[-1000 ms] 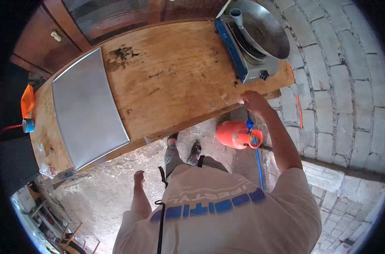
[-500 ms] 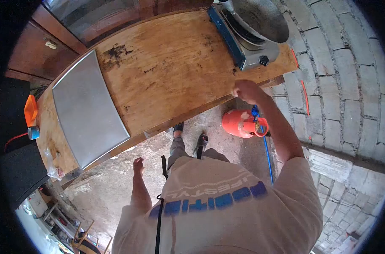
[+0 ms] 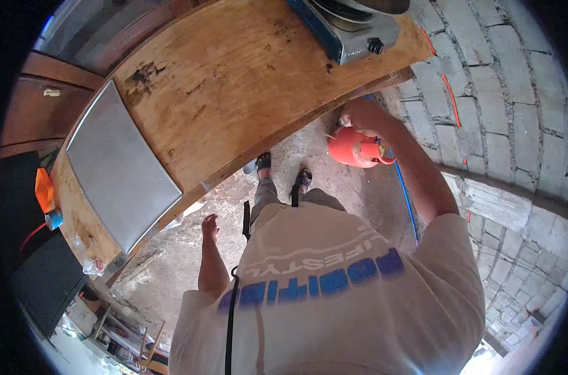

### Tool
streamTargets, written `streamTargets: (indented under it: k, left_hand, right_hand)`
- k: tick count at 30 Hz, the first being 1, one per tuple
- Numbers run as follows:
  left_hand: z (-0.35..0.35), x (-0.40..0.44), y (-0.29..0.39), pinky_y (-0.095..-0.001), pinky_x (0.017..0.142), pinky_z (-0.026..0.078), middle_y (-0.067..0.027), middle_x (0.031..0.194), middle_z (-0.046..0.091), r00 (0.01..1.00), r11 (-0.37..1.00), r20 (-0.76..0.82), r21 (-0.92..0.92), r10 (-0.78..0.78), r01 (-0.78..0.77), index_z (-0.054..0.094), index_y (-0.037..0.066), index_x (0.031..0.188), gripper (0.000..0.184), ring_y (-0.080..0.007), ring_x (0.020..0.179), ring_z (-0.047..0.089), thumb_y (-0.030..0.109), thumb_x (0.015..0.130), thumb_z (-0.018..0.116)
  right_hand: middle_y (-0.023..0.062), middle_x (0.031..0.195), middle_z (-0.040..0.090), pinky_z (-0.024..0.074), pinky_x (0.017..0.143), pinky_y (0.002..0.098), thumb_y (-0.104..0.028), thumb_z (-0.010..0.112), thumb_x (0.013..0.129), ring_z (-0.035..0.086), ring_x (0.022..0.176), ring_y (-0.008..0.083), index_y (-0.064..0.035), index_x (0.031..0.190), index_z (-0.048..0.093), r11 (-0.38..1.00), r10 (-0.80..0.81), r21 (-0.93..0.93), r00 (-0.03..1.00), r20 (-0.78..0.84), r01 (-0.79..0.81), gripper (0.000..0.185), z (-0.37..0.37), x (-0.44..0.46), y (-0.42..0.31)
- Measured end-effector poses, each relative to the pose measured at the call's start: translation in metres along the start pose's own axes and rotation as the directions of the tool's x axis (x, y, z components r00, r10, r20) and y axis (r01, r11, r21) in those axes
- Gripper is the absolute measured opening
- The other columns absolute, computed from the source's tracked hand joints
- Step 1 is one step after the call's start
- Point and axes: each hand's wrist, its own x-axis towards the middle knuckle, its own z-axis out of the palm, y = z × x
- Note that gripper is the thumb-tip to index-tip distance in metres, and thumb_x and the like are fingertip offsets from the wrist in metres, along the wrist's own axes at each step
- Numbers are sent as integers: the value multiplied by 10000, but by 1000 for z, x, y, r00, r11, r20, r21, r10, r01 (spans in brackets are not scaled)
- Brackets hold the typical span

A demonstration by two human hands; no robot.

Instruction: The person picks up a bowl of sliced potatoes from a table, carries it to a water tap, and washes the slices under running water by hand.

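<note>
My right hand (image 3: 364,117) is closed just past the table's front edge, above the orange-red gas cylinder (image 3: 349,149). A small pale bit shows at its fingertips, too small to name. My left hand (image 3: 210,226) hangs over the floor in front of the wooden table (image 3: 234,94), fingers loosely bent and slightly apart, with nothing in it. On the table's right end stands a gas stove (image 3: 365,40) with a dark knob, and part of a wok (image 3: 387,5) shows on top. A grey metal-edged sheet (image 3: 121,165) lies flat on the left part.
A blue hose (image 3: 404,194) runs along the floor from the cylinder. At the table's left end are an orange object (image 3: 44,189), a blue roll (image 3: 54,219) and a clear plastic bag (image 3: 92,265). A block wall (image 3: 484,87) stands on the right, brown cabinets (image 3: 37,112) at upper left.
The view has tilted down and shifted, so the table and stove sit higher. My right hand has moved off the table's edge to above the cylinder. My left hand stays low.
</note>
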Motion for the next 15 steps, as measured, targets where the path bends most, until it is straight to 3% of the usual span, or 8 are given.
streamTargets:
  k: [1,2,4,5,7,11,14,15]
  left_hand:
    - [-1,-1,0,-458,816,537,-7,1238,638,1000,999,13,-29,19,-18,661,194,1239,325,-223,1124,580,308,935,655]
    - [-2,-3,2,-458,816,537,-7,1238,638,1000,1000,13,-19,18,-18,661,194,1239,325,-223,1124,580,308,935,655]
    - [-3,-1,8,-448,819,536,-8,1230,639,1000,998,17,56,5,-6,659,179,1244,341,-207,1109,583,318,933,662]
    - [-3,-1,10,-448,819,536,-8,1230,639,1000,998,17,63,8,-9,659,179,1244,341,-207,1109,583,318,933,662]
    - [-3,7,15,-436,818,532,-2,1224,640,997,997,35,32,63,-64,658,166,1245,355,-190,1080,583,332,930,670]
    - [2,4,43,-426,818,525,6,1201,644,998,990,30,127,56,-59,655,167,1259,375,-189,1036,587,342,928,676]
    - [6,5,57,-427,823,526,3,1200,649,997,982,40,169,73,-79,654,183,1268,369,-191,1018,596,338,933,669]
    - [7,7,59,-416,803,526,4,1130,664,996,981,21,172,88,-90,669,198,1235,320,-185,949,611,317,938,661]
  right_hand:
    - [158,999,676,536,922,474,-61,664,784,673,1008,361,-70,979,718,984,161,83,985,-53,-157,203,0,-5,-1]
    - [158,999,676,536,922,474,-61,664,784,673,1008,361,-70,979,718,983,166,93,985,-51,-161,203,10,-2,2]
    - [150,1017,654,534,931,448,-54,660,799,663,1005,349,-92,1019,715,958,176,285,836,-520,-23,230,26,7,6]
    - [150,1017,654,534,931,448,-54,660,799,663,1005,349,-92,1019,715,956,183,291,834,-521,-28,230,33,10,10]
    - [157,1117,631,524,901,439,-27,585,878,631,1069,335,-57,1063,691,934,212,352,691,-691,65,215,27,16,6]
    - [148,1016,647,551,879,425,-57,621,863,664,977,337,-92,1060,710,875,378,484,578,-723,33,219,27,18,14]
    - [149,984,634,551,858,437,-66,617,876,660,947,344,-75,1059,702,802,456,584,505,-733,123,202,38,3,21]
    - [153,1001,641,548,856,442,-83,618,885,661,960,348,-77,1085,690,711,552,688,493,-672,143,213,42,-8,20]
